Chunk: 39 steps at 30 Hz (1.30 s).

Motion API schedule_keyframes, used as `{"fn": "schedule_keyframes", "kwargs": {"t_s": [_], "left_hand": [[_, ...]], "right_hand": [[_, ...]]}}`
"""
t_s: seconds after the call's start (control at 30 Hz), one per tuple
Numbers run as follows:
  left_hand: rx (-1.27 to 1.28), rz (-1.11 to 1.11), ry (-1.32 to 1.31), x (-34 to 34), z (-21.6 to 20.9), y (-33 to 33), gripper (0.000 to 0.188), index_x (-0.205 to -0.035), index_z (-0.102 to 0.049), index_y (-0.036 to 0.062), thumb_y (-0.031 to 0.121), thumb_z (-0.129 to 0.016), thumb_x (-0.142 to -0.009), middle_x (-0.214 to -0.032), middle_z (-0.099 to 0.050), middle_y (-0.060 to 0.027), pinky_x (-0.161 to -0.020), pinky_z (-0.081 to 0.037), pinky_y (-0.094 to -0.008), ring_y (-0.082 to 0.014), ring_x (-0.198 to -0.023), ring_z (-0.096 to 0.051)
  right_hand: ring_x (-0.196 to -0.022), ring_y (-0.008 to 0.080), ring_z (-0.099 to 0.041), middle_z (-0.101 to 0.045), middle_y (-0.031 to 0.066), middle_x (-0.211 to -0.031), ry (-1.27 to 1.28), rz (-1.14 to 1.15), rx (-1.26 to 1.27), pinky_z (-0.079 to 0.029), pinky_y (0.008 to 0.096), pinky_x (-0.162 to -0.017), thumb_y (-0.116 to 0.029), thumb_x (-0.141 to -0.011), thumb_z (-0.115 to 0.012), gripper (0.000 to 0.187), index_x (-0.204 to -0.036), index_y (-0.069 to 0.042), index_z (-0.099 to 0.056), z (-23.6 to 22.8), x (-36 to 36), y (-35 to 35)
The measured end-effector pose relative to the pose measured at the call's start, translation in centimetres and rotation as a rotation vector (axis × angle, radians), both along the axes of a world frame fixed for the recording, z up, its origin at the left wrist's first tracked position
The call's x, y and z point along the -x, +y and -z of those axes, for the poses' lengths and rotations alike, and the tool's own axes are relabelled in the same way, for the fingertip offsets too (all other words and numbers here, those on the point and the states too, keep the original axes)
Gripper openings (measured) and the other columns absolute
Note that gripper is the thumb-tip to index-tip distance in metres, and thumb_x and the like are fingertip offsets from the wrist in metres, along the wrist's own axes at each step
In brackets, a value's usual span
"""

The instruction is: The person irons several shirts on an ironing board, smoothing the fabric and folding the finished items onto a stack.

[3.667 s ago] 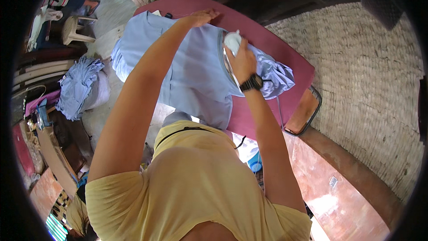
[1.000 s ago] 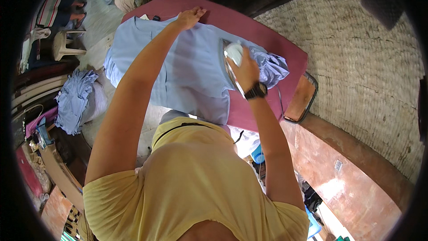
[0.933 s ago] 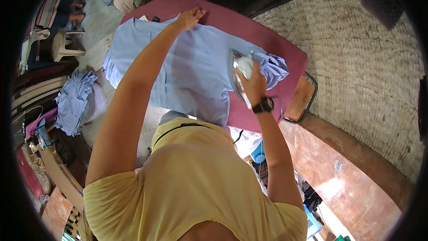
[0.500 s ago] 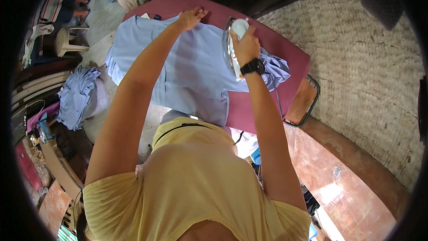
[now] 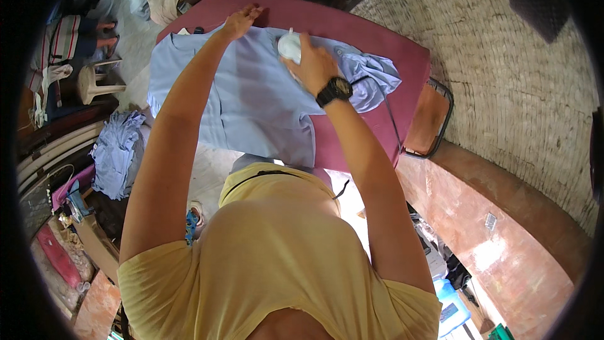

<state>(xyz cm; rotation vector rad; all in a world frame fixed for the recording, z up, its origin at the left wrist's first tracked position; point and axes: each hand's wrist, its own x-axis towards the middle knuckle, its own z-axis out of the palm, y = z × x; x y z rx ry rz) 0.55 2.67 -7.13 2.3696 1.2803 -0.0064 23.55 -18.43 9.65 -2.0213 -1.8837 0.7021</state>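
A light-blue garment (image 5: pixel 251 97) lies spread over a maroon padded ironing board (image 5: pixel 409 56), its bunched part (image 5: pixel 372 79) toward the right end. My right hand (image 5: pixel 316 66) is wrapped round the handle of a clothes iron with a round white top (image 5: pixel 290 47). Most of the iron's body is hidden by the hand, and it rests on the upper middle of the garment. At the garment's far edge, my left hand (image 5: pixel 240 23) lies with fingers stretched out over the board. A black watch (image 5: pixel 334 90) is on my right wrist.
The iron's dark cord (image 5: pixel 391 115) runs over the board's right part. A brown end rest (image 5: pixel 428 119) with a black frame juts out there. Crumpled blue clothes (image 5: pixel 118 151) hang at the left, below a cream plastic stool (image 5: pixel 94 85). Another person's feet (image 5: pixel 107 42) show beyond.
My right hand has slid the iron leftward over the garment, away from the bunched part. My left hand remains at the far edge, its fingers straighter. The whole view has shifted slightly.
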Motion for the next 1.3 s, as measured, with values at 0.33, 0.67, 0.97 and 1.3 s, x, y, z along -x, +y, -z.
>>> {"fn": "schedule_keyframes", "kwargs": {"t_s": [0.33,0.67,0.97,1.3], "left_hand": [[0.271,-0.165,0.025,-3.4,-7.4,-2.5,0.046,-0.119,-0.062,0.0214,0.054,-0.061,-0.087,-0.113,-0.068,-0.0064,-0.098,-0.041,-0.0458,-0.0283,-0.116,-0.058],[-0.384,-0.153,-0.373,-6.7,-10.2,-11.9,0.013,-0.094,-0.061,0.0119,0.008,-0.064,-0.082,-0.098,-0.065,-0.0102,-0.080,-0.047,-0.0474,-0.0300,-0.098,-0.060],[-0.106,-1.033,-0.919,-4.9,-11.7,-21.4,0.028,-0.070,-0.049,0.0018,0.012,-0.070,-0.085,-0.076,-0.058,-0.0113,-0.057,-0.045,-0.0339,-0.0170,-0.060,-0.055],[0.877,-1.443,-1.859,-0.8,-12.4,-20.8,0.035,-0.110,-0.054,-0.0014,0.015,-0.074,-0.087,-0.094,-0.052,-0.0069,-0.059,-0.049,-0.0315,-0.0186,-0.071,-0.053]], "right_hand": [[-0.083,0.0386,-0.069,-0.070,0.0216,-0.091,0.011,0.306,-0.043,-0.055,0.0462,-0.070,-0.040,-0.078,-0.078,0.060,-0.121,-0.005,-0.056,1.4,-16.5,-22.1],[-0.106,0.0438,-0.062,-0.064,0.0295,-0.113,-0.380,0.831,-0.220,-0.048,0.0485,-0.092,-0.059,-0.079,-0.071,0.083,-0.127,0.006,-0.053,4.4,-33.2,-22.7],[-0.117,0.0429,-0.057,-0.058,0.0301,-0.126,-0.380,0.900,-0.216,-0.045,0.0473,-0.099,-0.067,-0.081,-0.064,0.092,-0.133,0.008,-0.049,8.0,-33.0,-23.4],[-0.110,0.0398,-0.054,-0.058,0.0199,-0.115,-0.494,0.928,-0.247,-0.044,0.0523,-0.092,-0.067,-0.082,-0.064,0.084,-0.128,0.002,-0.050,7.7,-34.0,-23.6]]}}
